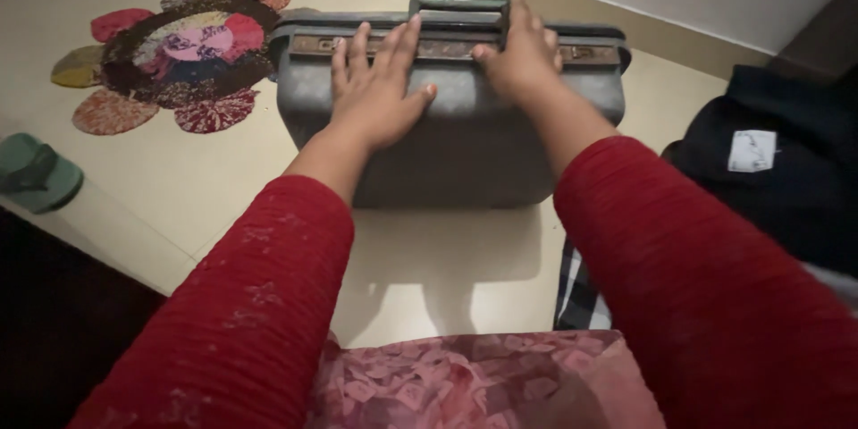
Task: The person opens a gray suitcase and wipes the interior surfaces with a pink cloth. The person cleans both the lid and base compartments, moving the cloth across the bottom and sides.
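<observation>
**Both hands on a grey hard-shell suitcase on a pale floor**

Head view: The grey suitcase [447,138] stands on its long edge at about 12 o'clock from the person, its handle [460,9] and metal latch strip along the top. The left hand [380,89] lies flat on the near face, fingers spread and stretched toward the latch strip, gripping nothing. The right hand [518,58] rests at the top edge just right of the handle, fingers curled over the rim; whether it grips the handle cannot be told.

Bare floor [447,277] lies between the case and the person's lap, and more at 10 o'clock. A flower-shaped patchwork mat [170,58] lies at 10 o'clock, its right edge touching or just beside the case's left end. A green slipper [36,174] sits at 9 o'clock, well apart from the case. At 3 o'clock a pile of dark clothing [786,161] with a white label crowds the case's right end, with checked cloth [581,295] below it. The wall's skirting [626,22] runs close behind the case.
</observation>
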